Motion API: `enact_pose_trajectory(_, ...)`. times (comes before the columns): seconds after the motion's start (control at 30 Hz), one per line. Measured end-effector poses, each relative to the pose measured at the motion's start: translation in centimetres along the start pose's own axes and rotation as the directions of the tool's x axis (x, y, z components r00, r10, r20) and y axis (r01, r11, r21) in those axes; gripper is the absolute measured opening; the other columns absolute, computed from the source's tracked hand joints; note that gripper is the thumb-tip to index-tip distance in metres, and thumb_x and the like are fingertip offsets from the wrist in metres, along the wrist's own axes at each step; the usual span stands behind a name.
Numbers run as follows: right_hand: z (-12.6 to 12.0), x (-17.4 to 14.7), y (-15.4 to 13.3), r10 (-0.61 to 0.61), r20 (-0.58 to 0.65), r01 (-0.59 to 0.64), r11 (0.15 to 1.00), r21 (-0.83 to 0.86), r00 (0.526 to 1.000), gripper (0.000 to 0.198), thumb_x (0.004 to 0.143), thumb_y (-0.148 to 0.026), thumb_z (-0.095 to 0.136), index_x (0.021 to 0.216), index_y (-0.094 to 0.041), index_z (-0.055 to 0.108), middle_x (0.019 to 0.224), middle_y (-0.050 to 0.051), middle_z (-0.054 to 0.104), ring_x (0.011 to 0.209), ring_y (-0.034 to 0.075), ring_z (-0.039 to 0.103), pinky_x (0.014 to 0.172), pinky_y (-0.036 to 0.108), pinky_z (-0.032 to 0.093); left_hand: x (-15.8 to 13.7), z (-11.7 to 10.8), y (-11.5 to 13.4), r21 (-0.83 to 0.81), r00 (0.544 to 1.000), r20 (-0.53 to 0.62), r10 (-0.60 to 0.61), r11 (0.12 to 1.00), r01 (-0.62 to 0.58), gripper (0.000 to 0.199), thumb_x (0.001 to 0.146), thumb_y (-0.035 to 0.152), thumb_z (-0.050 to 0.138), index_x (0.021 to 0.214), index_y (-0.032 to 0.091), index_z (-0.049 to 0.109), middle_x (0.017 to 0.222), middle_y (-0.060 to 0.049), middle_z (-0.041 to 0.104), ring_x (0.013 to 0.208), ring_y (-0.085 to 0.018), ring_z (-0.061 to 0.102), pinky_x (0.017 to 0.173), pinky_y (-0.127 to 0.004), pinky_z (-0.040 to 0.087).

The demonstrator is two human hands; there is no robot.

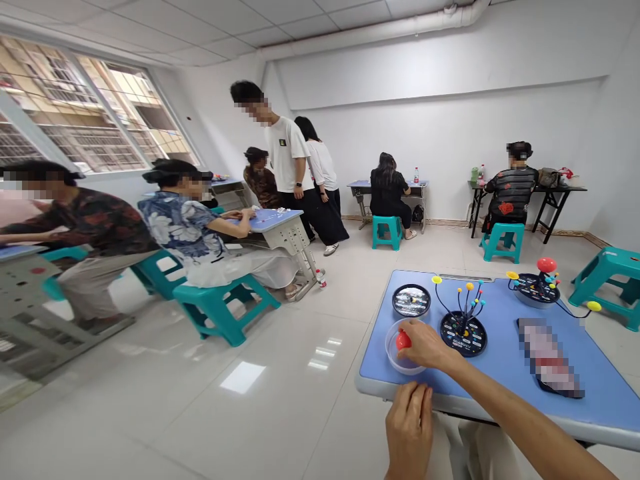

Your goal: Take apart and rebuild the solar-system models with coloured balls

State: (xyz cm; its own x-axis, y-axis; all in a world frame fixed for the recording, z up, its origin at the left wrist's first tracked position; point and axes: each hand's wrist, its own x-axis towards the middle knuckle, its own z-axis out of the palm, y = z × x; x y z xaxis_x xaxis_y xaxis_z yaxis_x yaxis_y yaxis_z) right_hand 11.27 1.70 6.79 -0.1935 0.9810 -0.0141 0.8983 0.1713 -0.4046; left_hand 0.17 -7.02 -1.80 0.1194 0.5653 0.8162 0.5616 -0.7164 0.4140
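Note:
My right hand point(425, 343) reaches over a clear round plastic bowl point(391, 360) near the left edge of the blue desk. Its fingers are closed on a red ball point(403, 341), held inside the bowl's rim. My left hand point(410, 423) is at the desk's front edge, fingers bent and pressed together; anything inside them is hidden. Just behind the bowl lies a round black base point(411, 301) with a printed top. To the right stands a planet model point(464, 335), with small coloured balls on curved black rods.
A second planet model point(537, 290) with a red ball on top stands at the desk's back right; its rods stick out sideways. A blurred, phone-shaped object point(549, 358) lies on the blue desk point(505, 390). Teal stools point(607, 280) and several people are around the room.

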Motion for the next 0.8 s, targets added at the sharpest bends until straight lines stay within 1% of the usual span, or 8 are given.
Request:
enact_pose_trajectory(0.07, 0.0, 0.2, 0.3, 0.000, 0.007, 0.000, 1.000, -0.015, 1.000, 0.046, 0.076, -0.039, 0.069, 0.117, -0.018, 0.060, 0.113, 0.011, 0.064, 0.095, 0.024, 0.063, 0.074, 0.029, 0.042, -0.1, 0.0, -0.1, 0.006, 1.000, -0.004, -0.011, 1.000, 0.011, 0.016, 0.094, 0.014, 0.049, 0.096, 0.019, 0.063, 0.086, -0.006, 0.068, 0.078, -0.014, 0.067, 0.070, -0.025, 0.058)
enact_pose_trajectory(0.13, 0.1, 0.3, 0.4, 0.007, 0.009, -0.006, 0.999, -0.038, 1.000, 0.045, 0.077, -0.039, 0.070, 0.115, -0.017, 0.062, 0.112, 0.012, 0.064, 0.094, 0.025, 0.064, 0.074, 0.030, 0.043, -0.1, 0.0, -0.4, 0.012, 1.000, -0.007, -0.009, 1.000, 0.009, 0.015, 0.094, 0.015, 0.050, 0.095, 0.019, 0.064, 0.086, -0.006, 0.068, 0.077, -0.014, 0.067, 0.070, -0.025, 0.058)
enact_pose_trajectory(0.23, 0.4, 0.5, -0.2, 0.011, -0.002, -0.011, 0.997, -0.073, 1.000, 0.039, 0.078, -0.038, 0.070, 0.110, -0.016, 0.064, 0.111, 0.014, 0.064, 0.095, 0.027, 0.064, 0.074, 0.031, 0.044, -0.2, 0.3, -0.9, 0.021, 1.000, -0.016, 0.021, 1.000, -0.021, 0.014, 0.094, 0.015, 0.051, 0.095, 0.019, 0.064, 0.086, -0.006, 0.069, 0.078, -0.015, 0.067, 0.070, -0.026, 0.058)
enact_pose_trajectory(0.3, 0.6, 0.6, -0.8, 0.008, -0.010, -0.009, 0.996, -0.093, 1.000, 0.039, 0.079, -0.036, 0.069, 0.111, -0.016, 0.063, 0.114, 0.015, 0.063, 0.096, 0.028, 0.065, 0.075, 0.031, 0.045, -0.2, 0.5, -1.0, 0.019, 0.999, -0.024, 0.045, 0.999, -0.044, 0.014, 0.093, 0.015, 0.051, 0.096, 0.019, 0.064, 0.086, -0.006, 0.069, 0.078, -0.016, 0.068, 0.070, -0.026, 0.057)
enact_pose_trajectory(0.43, 0.7, 0.7, -1.6, 0.002, -0.009, -0.003, 0.992, -0.125, 1.000, 0.035, 0.081, -0.030, 0.067, 0.112, -0.015, 0.062, 0.117, 0.017, 0.060, 0.094, 0.028, 0.066, 0.075, 0.033, 0.047, 0.0, 0.9, -0.4, -0.023, 0.998, -0.016, 0.056, 0.998, -0.056, 0.015, 0.093, 0.012, 0.049, 0.096, 0.019, 0.063, 0.084, -0.005, 0.067, 0.074, -0.015, 0.066, 0.068, -0.025, 0.056)
enact_pose_trajectory(0.53, 0.6, 0.7, -1.7, -0.013, -0.001, 0.013, 0.991, -0.132, 1.000, 0.036, 0.080, -0.029, 0.068, 0.112, -0.013, 0.062, 0.116, 0.019, 0.061, 0.092, 0.029, 0.067, 0.074, 0.034, 0.047, 0.0, 1.2, 0.2, -0.036, 0.999, 0.003, 0.051, 0.998, -0.051, 0.017, 0.093, 0.010, 0.049, 0.096, 0.019, 0.062, 0.082, -0.004, 0.066, 0.072, -0.015, 0.065, 0.067, -0.025, 0.056)
enact_pose_trajectory(0.67, 0.2, 0.4, -2.0, -0.023, -0.003, 0.023, 0.992, -0.124, 1.000, 0.044, 0.080, -0.027, 0.068, 0.120, -0.012, 0.058, 0.111, 0.020, 0.064, 0.091, 0.030, 0.067, 0.071, 0.034, 0.048, 0.0, 2.1, 0.9, -0.056, 0.998, 0.032, 0.061, 0.997, -0.059, 0.017, 0.093, 0.011, 0.048, 0.095, 0.020, 0.063, 0.082, -0.005, 0.067, 0.073, -0.016, 0.066, 0.065, -0.026, 0.056)
enact_pose_trajectory(0.8, -1.5, -1.0, -1.9, -0.051, -0.024, 0.048, 0.994, -0.101, 0.998, 0.033, 0.084, -0.025, 0.062, 0.115, -0.013, 0.061, 0.108, 0.017, 0.066, 0.089, 0.028, 0.067, 0.071, 0.034, 0.048, 0.2, 3.5, 1.6, -0.045, 0.996, 0.055, 0.066, 0.997, -0.064, 0.020, 0.095, 0.016, 0.045, 0.104, 0.018, 0.063, 0.087, -0.008, 0.068, 0.077, -0.019, 0.068, 0.065, -0.030, 0.057)
